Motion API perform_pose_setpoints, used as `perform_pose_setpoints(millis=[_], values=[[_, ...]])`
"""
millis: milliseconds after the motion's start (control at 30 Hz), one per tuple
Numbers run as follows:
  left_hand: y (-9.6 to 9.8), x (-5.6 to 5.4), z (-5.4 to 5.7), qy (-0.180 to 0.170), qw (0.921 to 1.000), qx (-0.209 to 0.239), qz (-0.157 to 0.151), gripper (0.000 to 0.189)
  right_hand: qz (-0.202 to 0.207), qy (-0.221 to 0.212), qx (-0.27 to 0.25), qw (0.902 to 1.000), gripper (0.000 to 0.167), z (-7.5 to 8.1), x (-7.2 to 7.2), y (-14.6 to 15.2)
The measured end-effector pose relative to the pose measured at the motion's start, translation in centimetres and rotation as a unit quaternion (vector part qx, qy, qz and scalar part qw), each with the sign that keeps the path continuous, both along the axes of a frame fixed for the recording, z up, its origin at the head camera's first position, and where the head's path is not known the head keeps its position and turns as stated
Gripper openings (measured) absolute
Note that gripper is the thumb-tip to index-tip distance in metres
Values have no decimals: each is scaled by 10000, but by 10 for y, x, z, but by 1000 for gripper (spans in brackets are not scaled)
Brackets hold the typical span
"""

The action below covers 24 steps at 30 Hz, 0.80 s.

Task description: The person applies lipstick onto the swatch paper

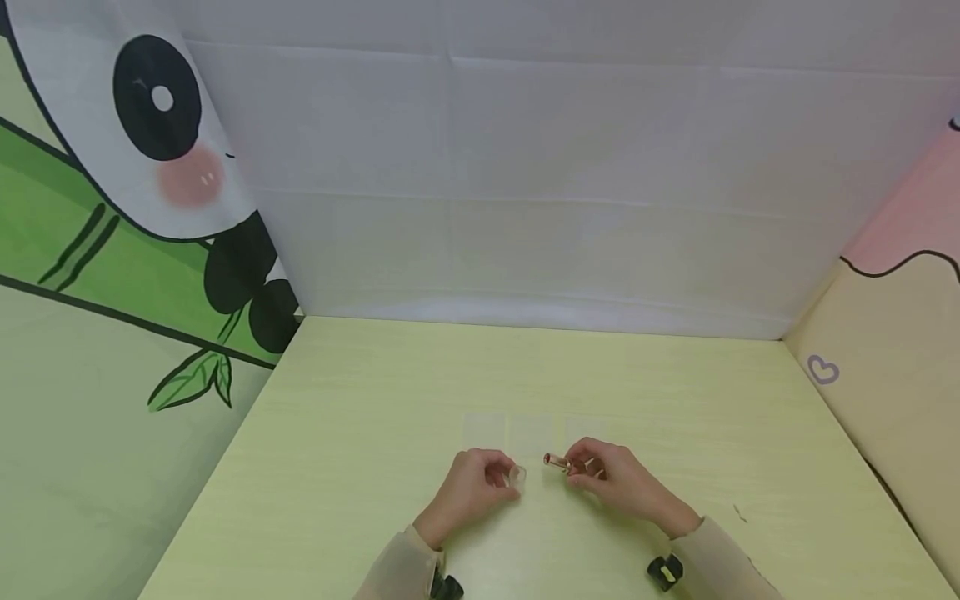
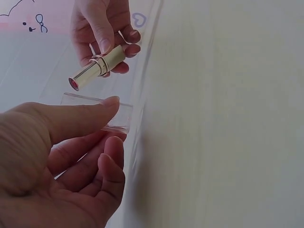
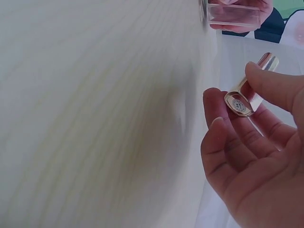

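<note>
A gold lipstick tube (image 1: 557, 461) with its cap off is pinched in my right hand (image 1: 618, 483). Its open end faces left, and a bit of red shows inside the tip (image 2: 74, 83) in the left wrist view. The round label on the tube's base (image 3: 238, 105) faces the right wrist camera. Between thumb and fingers, my left hand (image 1: 476, 487) holds a clear lipstick cap (image 1: 517, 477), seen through in the right wrist view (image 3: 233, 16). Cap and tube are apart, with a small gap between them above the table.
Three faint pale squares (image 1: 484, 432) lie in a row on the light wooden table (image 1: 360, 392), just beyond the hands. A white sheet (image 1: 525, 167) hangs behind the table. Printed panels stand at the left (image 1: 75, 433) and right (image 1: 885, 358).
</note>
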<state>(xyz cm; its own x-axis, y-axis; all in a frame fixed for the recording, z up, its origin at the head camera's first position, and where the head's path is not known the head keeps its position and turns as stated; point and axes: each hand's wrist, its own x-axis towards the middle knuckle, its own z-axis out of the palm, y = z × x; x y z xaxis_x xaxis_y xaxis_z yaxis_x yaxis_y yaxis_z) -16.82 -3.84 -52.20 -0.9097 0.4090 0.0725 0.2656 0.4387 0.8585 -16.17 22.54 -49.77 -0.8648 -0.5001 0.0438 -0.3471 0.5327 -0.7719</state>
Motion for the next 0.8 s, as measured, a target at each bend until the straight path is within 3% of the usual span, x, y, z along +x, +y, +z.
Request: perform_pose_setpoints(millis=[800], values=[[0,1,0,-129,9996,-214,-114,19,-19,-61,-78,9999,17,-1,0,1]])
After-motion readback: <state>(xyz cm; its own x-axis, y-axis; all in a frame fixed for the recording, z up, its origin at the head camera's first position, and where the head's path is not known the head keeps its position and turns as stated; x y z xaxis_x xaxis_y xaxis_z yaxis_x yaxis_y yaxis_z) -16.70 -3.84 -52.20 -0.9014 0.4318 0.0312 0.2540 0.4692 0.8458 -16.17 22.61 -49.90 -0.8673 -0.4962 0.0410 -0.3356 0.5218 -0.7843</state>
